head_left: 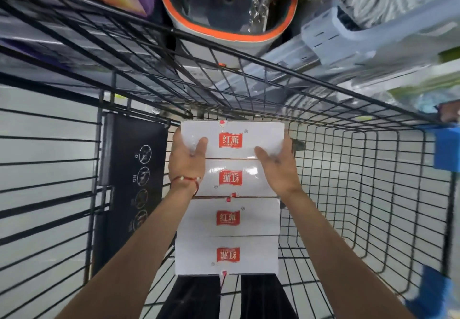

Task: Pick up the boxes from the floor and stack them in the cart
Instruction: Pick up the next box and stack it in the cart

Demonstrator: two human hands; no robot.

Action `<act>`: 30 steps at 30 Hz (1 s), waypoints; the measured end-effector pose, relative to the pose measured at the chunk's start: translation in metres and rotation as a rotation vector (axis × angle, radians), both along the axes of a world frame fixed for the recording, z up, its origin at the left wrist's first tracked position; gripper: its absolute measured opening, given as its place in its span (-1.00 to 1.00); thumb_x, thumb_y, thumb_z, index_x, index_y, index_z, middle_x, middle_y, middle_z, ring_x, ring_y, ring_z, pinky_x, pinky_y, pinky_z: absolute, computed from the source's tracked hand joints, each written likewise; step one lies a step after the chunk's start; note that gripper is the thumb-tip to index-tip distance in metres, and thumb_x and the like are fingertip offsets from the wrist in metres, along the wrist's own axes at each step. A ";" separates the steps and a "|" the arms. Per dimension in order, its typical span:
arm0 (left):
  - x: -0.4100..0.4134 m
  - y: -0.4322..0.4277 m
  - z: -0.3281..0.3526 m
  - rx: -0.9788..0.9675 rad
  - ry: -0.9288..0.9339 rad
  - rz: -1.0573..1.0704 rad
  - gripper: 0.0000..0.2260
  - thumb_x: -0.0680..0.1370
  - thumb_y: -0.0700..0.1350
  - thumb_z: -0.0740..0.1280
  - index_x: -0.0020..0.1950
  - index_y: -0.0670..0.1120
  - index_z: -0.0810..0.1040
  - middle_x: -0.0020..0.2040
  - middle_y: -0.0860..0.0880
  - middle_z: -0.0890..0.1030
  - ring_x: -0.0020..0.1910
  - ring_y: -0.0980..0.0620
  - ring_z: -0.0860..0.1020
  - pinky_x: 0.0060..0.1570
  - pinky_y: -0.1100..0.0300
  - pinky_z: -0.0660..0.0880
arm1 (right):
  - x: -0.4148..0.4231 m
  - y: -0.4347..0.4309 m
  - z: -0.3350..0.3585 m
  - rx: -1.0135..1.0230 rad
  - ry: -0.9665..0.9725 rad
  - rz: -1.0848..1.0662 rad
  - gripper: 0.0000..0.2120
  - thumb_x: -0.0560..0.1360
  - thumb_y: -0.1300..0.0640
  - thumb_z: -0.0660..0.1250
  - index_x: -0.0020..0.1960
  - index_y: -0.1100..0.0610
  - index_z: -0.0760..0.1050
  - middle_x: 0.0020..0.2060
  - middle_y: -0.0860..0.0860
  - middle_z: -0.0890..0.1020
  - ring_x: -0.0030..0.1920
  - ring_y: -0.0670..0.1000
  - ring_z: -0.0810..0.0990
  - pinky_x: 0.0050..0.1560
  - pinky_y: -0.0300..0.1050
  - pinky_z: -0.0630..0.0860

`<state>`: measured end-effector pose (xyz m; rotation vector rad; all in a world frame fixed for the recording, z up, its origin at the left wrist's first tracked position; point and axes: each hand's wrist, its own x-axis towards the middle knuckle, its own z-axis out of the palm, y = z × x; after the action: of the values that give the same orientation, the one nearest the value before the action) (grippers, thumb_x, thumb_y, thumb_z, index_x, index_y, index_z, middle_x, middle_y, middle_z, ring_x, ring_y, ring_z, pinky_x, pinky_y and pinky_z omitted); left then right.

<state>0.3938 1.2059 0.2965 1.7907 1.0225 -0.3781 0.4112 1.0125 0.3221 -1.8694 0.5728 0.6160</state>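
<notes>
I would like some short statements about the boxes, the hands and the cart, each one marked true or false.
1. Four white boxes lie in a row in the cart. True.
2. The left hand and the right hand grip the farthest box. True.
3. The red bracelet is on the right wrist. False: it is on the left wrist.
4. The logos on the boxes are blue. False: they are red.

Red string bracelet (189, 178) (pale beads)
</notes>
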 end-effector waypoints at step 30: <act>-0.212 -0.236 0.274 -0.225 -0.469 -0.585 -0.72 0.58 -0.29 0.35 0.02 0.12 0.60 0.08 -0.05 0.69 0.08 0.01 0.64 0.10 0.24 0.50 | -0.317 -0.209 0.243 0.300 -0.343 -0.852 -0.80 0.60 0.35 0.35 0.17 0.17 0.62 -0.04 0.06 0.73 -0.02 -0.03 0.69 0.18 -0.07 0.56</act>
<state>0.1815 0.9700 0.5700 1.8254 0.1129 -0.3809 0.0944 0.8031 0.5650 -1.2385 0.9035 -0.1755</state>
